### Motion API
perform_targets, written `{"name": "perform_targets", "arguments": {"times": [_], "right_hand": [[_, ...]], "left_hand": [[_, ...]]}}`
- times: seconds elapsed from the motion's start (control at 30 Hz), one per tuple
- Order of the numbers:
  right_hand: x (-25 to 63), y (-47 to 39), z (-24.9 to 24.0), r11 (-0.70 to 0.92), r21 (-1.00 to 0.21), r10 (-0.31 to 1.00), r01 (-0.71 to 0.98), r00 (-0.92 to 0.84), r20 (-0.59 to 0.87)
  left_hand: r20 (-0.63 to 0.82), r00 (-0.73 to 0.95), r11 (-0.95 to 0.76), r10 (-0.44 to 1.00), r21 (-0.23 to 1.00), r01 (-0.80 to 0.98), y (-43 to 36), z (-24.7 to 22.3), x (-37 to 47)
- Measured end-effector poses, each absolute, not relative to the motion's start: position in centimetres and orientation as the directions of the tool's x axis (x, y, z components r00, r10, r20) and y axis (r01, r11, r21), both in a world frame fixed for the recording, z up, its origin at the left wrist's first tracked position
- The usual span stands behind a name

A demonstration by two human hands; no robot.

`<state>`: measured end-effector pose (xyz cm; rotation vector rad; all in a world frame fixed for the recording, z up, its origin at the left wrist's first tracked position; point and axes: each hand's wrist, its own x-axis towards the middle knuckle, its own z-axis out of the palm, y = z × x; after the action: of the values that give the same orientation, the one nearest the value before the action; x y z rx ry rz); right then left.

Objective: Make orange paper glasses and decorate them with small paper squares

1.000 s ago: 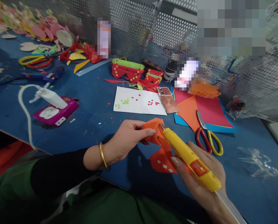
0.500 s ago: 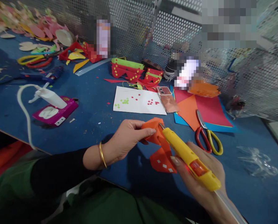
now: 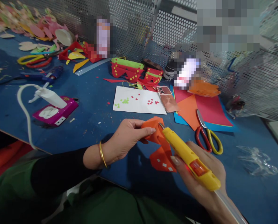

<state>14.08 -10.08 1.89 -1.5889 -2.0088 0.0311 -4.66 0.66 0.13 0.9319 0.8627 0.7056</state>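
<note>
Between its thumb and fingers, my left hand (image 3: 131, 133) pinches an orange paper mask (image 3: 161, 155) by its far-left part. Small white diamonds dot the mask's nearer half. My right hand (image 3: 199, 174) is wrapped around a yellow glue gun (image 3: 187, 155), with a clear glue stick (image 3: 229, 205) coming out of its rear. The gun's metal nozzle (image 3: 161, 125) is at the mask's upper right edge, close to my left thumb; whether it touches the paper I cannot tell. A white sheet (image 3: 139, 107) bearing small green and red paper diamonds lies beyond my hands.
Red-and-yellow-handled scissors (image 3: 207, 137) lie right, beside coloured paper sheets (image 3: 211, 109). Behind the white sheet stand red paper masks (image 3: 126, 72). At left are a purple power socket (image 3: 57, 112) with a white plug and a blue glue gun (image 3: 50, 74). Clear plastic (image 3: 257, 160) lies far right.
Almost nothing differs. Both hands, the orange mask and the yellow glue gun hold nearly the same positions.
</note>
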Motion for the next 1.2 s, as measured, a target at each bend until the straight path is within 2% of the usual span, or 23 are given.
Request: {"name": "perform_targets", "arguments": {"times": [0.63,0.83,1.2], "right_hand": [[13.91,-10.1,2.32,0.27,-0.367,0.903,0.89,-0.101,0.418],[13.94,-10.27,2.49,0.268,-0.428,0.912,0.863,-0.083,0.402],[13.95,-10.19,2.48,0.259,-0.42,0.906,0.87,-0.067,0.418]], "left_hand": [[-0.334,0.455,0.434,0.826,0.891,-0.133,0.59,0.18,-4.62],[-0.313,0.461,0.408,0.831,0.905,-0.122,0.63,0.19,-4.65],[-0.307,0.445,0.39,0.841,0.915,-0.106,0.66,0.2,-4.66]]}}
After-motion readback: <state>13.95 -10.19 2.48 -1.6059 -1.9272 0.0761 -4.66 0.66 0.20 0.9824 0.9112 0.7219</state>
